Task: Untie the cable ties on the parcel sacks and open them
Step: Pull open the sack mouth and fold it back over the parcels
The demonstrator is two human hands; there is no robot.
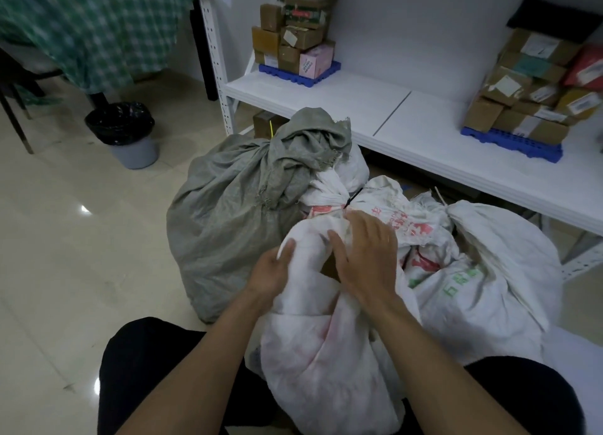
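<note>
**Soft woven sack, mouth being worked apart**

The white woven plastic sack (326, 353) I am working on stands on the floor between my knees, at six o'clock from the centre of my view. Its cloth is thin, limp and a little slick, creased into soft folds with faded pink print. I judge it will crumple wherever I grab and give no stiffness to push against, so the place to hold it is the gathered cloth at the mouth. My left hand (272, 271) grips a bunched fold there, fingers curled round it. My right hand (365, 255) lies over the top with its fingertips hooked into the cloth just beside the left; brown card shows in the gap between them, so I take the mouth to be partly open. The bulk looks lumpy and heavy with boxes; better to peel the cloth back than to lift.

At twelve o'clock, touching it, lies a second white printed sack (401, 225), its neck cinched by a black cable tie (354, 197), thin, stiff and smooth. At three o'clock sits a white sack with green lettering (489, 281). At ten o'clock a grey woven sack (235, 212), coarser and frayed at its edge, is closed with a yellow tie (271, 129).

Beyond, a white shelf (375, 108) carries stacked cardboard parcels (293, 39) on blue plastic pallets (298, 74).
</note>
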